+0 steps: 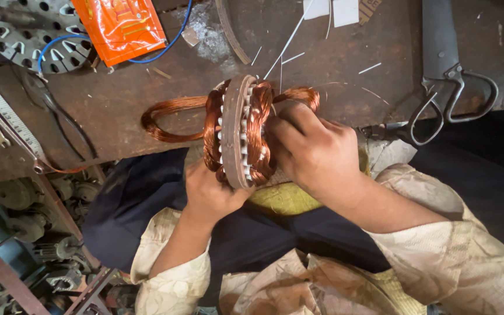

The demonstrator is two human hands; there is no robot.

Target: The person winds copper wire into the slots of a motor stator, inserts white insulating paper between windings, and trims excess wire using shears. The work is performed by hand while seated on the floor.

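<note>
Copper is what the work turns on, so start at the left, where a loose oval loop of bare copper wire point(167, 119) trails out over the dark, worn workbench point(118, 99) from the round grey metal stator core wound with copper coils point(237, 131). That core stands on edge at the near rim of the bench, just above the person's lap. To my eye the trailing loop should lie flat and untwisted while the coils are dressed — a kink there would likely carry into the slots.

Under the core, the left hand point(208, 195) cups its lower rim, fingers wrapped up around the metal and holding it steady. A firm grip on the rim rather than on the windings seems wise, since squeezing the thin wire could scrape its coating.

On the far side, the right hand point(310, 154) is closed over the coil ends, its fingertips curled and pressing into the copper bundle; whether any single strand is pinched between them I cannot tell. Pushing evenly with the pads, a little at a time around the ring, looks the safer way — not forcing one spot.

Further right, large grey metal shears point(447, 87) lie on the bench, well apart from both hands
</note>
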